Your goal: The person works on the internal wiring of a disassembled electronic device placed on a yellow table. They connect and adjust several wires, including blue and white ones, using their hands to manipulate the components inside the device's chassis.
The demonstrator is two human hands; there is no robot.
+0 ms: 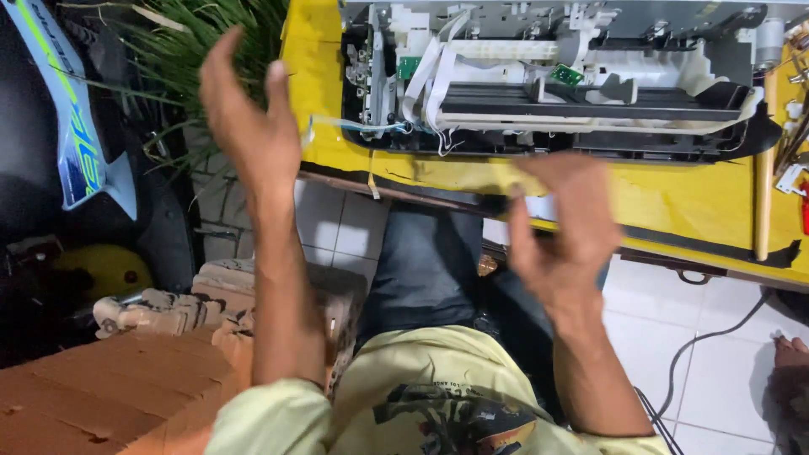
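Left hand (244, 109), upper left, raised open, empty, clear of table. Right hand (560, 227), centre, loosely spread, empty, over yellow table (674, 202) front edge. Opened printer (556, 80), top centre, exposes white ribbon cables (425, 80).

The blurred right hand (560, 227) hides part of the yellow table's front edge (674, 206). The opened grey-and-white printer chassis (556, 76) is cut off by the top edge.

light: bright, even daylight | shadows: soft | blur: right hand (563, 232) smeared | edges: slight wide-angle bending

Red bricks (126, 379), green plant (202, 42), scooter (67, 126)
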